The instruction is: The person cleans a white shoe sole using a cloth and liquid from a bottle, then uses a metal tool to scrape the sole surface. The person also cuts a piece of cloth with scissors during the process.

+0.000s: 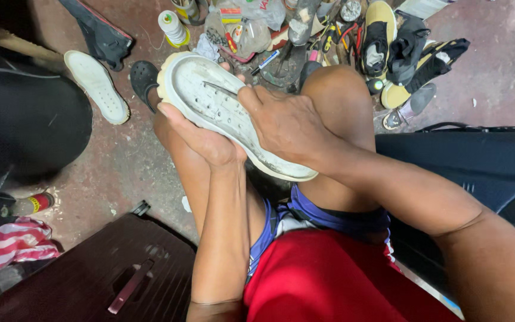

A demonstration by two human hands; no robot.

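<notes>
**Sole held across the knees, thin tool at its face**

Reddish concrete floor lies below, littered with shoes and supplies at 12 o'clock. Left hand clamps the near edge of a white sole, thumb up over the rim, holding it tilted across the bare knees at centre. Right hand is closed around a thin metal tool; its tip lies on the sole's inner face, towards 11 o'clock. The hands sit just beside each other, both on the sole.

A second white sole lies flat at 10 o'clock, with a black clog between it and the held one. A thread spool stands at 12 o'clock. Black-and-yellow shoes pile up at 1 o'clock. A dark stool sits at 7 o'clock, striped cloth at 8.
</notes>
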